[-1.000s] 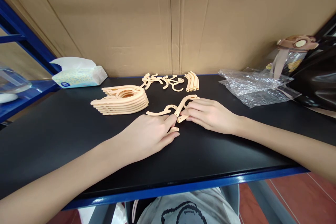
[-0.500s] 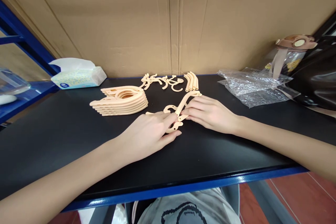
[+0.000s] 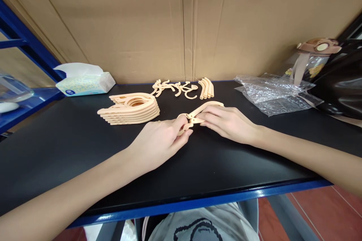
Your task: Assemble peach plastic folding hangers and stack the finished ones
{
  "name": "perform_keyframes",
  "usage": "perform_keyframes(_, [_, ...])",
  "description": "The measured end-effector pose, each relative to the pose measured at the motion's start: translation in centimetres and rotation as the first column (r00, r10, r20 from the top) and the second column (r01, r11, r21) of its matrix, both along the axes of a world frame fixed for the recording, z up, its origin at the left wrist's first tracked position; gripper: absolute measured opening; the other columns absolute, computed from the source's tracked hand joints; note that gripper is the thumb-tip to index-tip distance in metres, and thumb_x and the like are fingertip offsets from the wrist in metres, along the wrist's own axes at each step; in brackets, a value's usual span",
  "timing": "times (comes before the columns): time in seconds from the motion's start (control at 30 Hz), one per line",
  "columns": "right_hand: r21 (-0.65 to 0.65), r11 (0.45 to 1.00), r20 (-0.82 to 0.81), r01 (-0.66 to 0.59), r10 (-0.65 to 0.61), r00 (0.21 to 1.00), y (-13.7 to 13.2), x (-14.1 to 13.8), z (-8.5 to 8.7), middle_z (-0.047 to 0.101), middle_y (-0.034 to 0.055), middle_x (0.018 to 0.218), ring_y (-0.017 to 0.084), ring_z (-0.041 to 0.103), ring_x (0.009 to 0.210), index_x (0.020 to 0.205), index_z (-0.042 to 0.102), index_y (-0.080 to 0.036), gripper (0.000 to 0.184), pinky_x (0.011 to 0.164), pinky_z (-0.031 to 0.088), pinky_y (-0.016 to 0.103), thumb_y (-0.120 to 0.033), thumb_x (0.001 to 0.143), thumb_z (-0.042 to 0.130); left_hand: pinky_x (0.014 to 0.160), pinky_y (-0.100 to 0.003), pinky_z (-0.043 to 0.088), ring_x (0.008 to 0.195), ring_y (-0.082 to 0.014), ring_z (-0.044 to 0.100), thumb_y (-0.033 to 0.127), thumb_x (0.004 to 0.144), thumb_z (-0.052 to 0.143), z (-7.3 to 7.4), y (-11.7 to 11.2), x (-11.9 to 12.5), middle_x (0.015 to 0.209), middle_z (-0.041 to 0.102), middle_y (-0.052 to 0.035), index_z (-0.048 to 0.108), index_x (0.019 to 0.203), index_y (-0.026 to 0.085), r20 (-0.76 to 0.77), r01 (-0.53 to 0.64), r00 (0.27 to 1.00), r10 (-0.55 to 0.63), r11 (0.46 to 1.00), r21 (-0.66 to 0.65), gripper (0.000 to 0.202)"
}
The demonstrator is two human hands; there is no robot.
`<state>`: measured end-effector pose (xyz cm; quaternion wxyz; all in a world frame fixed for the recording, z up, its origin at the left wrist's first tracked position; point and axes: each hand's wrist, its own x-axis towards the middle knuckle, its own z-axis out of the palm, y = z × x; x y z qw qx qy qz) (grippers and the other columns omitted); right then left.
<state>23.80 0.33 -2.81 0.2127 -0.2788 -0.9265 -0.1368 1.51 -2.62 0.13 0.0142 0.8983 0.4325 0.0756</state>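
In front of me my left hand is closed on the hook end of a beige plastic folding hanger, its thumb and index finger pinching near the joint. My right hand grips the hanger's arms from the other side. One curved hanger arm shows above my right fingers, slanting up to the right. The arms meet the hook piece between my two hands, and my fingers hide much of it. To the left lies a neat stack of beige folded hangers.
Loose beige hooks and several curved hanger arms lie at the back of the black table. A tissue pack stands back left. Crumpled clear plastic bags and a bottle are at the right.
The hanger arm has swung down to the right and lies flatter against the joint. My left fingers have curled more tightly; my right hand has shifted slightly.
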Motion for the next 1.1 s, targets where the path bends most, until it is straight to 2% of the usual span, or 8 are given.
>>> perform_keyframes(0.13, [-0.013,1.000,0.013,0.008,-0.008,1.000,-0.04,0.01,-0.09,0.064,0.0065,0.101,0.017,0.060,0.092,0.107,0.059,-0.016,0.025,0.073,0.052,0.029,-0.025,0.096,0.038,0.048,-0.023,0.030,0.056,-0.0144,0.057,0.034,0.095,0.032,0.07,0.25,-0.09,0.070,0.061,0.0030,0.041,0.083,0.021,0.038,-0.050,0.998,0.051,0.998,-0.036,0.020])
perform_keyframes(0.33, [0.038,0.996,-0.005,-0.076,0.076,0.997,0.02,0.25,-0.33,0.064,0.0070,0.105,0.016,0.062,0.091,0.109,0.060,-0.015,0.027,0.074,0.053,0.028,-0.024,0.097,0.037,0.050,-0.022,0.031,0.059,-0.0137,0.056,0.032,0.094,0.034,-0.21,0.47,-0.27,0.070,0.061,0.0037,0.043,0.083,0.021,0.070,0.005,0.998,-0.001,0.999,-0.053,0.018])
perform_keyframes(0.57, [0.097,0.993,-0.051,-0.066,0.071,0.996,0.05,0.24,-0.30,0.066,0.0043,0.100,0.016,0.063,0.086,0.106,0.060,-0.016,0.023,0.071,0.051,0.027,-0.023,0.095,0.042,0.048,-0.022,0.024,0.049,-0.0110,0.047,0.035,0.090,0.043,-0.14,0.35,-0.13,0.058,0.053,0.0054,0.049,0.077,0.020,0.085,-0.052,0.995,0.049,0.998,0.028,0.020])
perform_keyframes(0.73, [0.128,0.990,-0.050,-0.066,0.073,0.996,-0.01,0.26,-0.29,0.066,0.0041,0.099,0.016,0.063,0.086,0.105,0.061,-0.015,0.022,0.071,0.050,0.028,-0.024,0.094,0.044,0.048,-0.022,0.024,0.049,-0.0105,0.046,0.033,0.091,0.042,-0.22,0.35,-0.10,0.057,0.051,0.0056,0.047,0.075,0.020,0.082,-0.032,0.996,0.030,0.999,0.019,0.022])
perform_keyframes(1.1, [0.130,0.986,-0.037,-0.109,0.115,0.993,0.02,0.15,-0.23,0.067,0.0051,0.098,0.016,0.064,0.086,0.107,0.062,-0.015,0.024,0.072,0.051,0.027,-0.025,0.095,0.043,0.047,-0.025,0.026,0.055,-0.0180,0.057,0.032,0.098,0.026,-0.71,0.62,0.08,0.066,0.059,0.0003,0.049,0.095,0.018,-0.050,-0.024,0.998,0.024,1.000,0.013,0.027])
